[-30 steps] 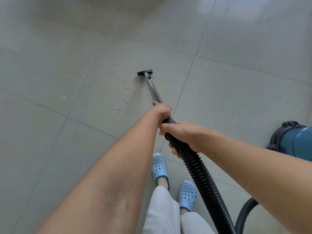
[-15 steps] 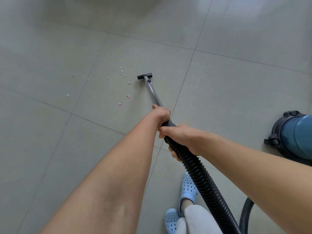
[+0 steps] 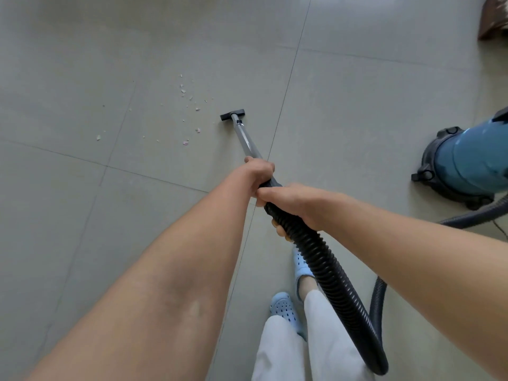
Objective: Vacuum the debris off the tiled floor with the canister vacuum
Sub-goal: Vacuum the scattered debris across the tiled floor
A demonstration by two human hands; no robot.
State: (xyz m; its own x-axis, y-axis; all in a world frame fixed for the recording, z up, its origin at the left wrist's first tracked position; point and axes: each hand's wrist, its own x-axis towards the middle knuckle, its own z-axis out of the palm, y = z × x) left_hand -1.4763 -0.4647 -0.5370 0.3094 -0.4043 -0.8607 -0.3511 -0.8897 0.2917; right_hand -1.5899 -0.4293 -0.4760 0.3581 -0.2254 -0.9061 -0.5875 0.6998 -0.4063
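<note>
The nozzle (image 3: 232,117) has drawn back right, clear of the debris (image 3: 189,111), which still lies scattered to its left: this pass missed it. Left hand (image 3: 259,171) wraps its fingers round the wand (image 3: 246,138), right hand (image 3: 297,204) grips the hose (image 3: 330,270); the canister (image 3: 467,166) stands at right.

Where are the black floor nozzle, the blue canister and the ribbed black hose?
black floor nozzle (image 3: 232,116), head view, middle of the head
blue canister (image 3: 472,163), head view, blue drum side
ribbed black hose (image 3: 327,270), head view, mid-length ribs
</note>
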